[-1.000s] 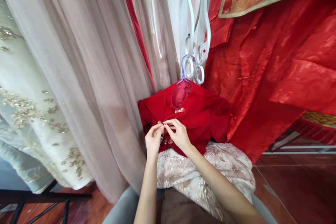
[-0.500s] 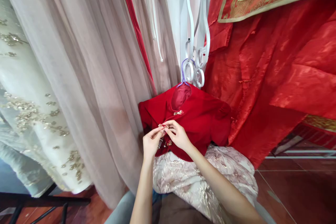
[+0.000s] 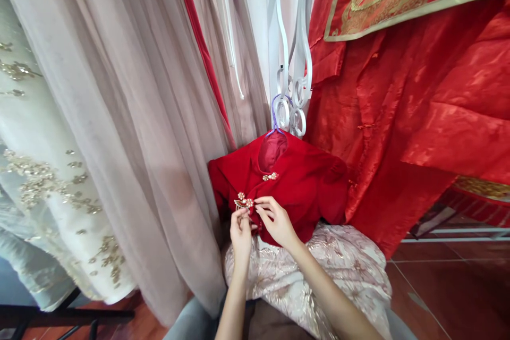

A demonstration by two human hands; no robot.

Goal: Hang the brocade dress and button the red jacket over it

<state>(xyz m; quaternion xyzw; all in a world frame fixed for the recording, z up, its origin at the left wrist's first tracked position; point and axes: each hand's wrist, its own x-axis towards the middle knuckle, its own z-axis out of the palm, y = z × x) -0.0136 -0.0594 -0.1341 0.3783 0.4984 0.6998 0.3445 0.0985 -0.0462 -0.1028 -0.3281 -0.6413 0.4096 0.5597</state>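
A short red velvet-like jacket (image 3: 306,175) hangs on a purple hanger (image 3: 274,111). A jewelled clasp (image 3: 244,202) with pearly flowers and a dangling fringe sits on its front. My left hand (image 3: 241,236) is just below the clasp, thumb and fingers pinched at the fringe. From the right, my right hand (image 3: 277,220) reaches over the jacket, its fingertips beside the clasp's right end and slightly apart. Higher up, near the collar, is another jewelled clasp (image 3: 271,176). My hands partly cover the jacket's lower front.
White curled metalwork (image 3: 297,111) stands behind the hanger. Pale curtains (image 3: 151,133) fall at left beside a white dress with gold beading (image 3: 51,180). Red satin garments (image 3: 398,106) hang at right. A pale patterned cloth (image 3: 319,276) lies below the jacket, above the tiled floor (image 3: 458,281).
My left hand has moved down and right from the clasp's left side to below it. My right hand has shifted right and lower, leaving the clasp more exposed. The view has shifted slightly.
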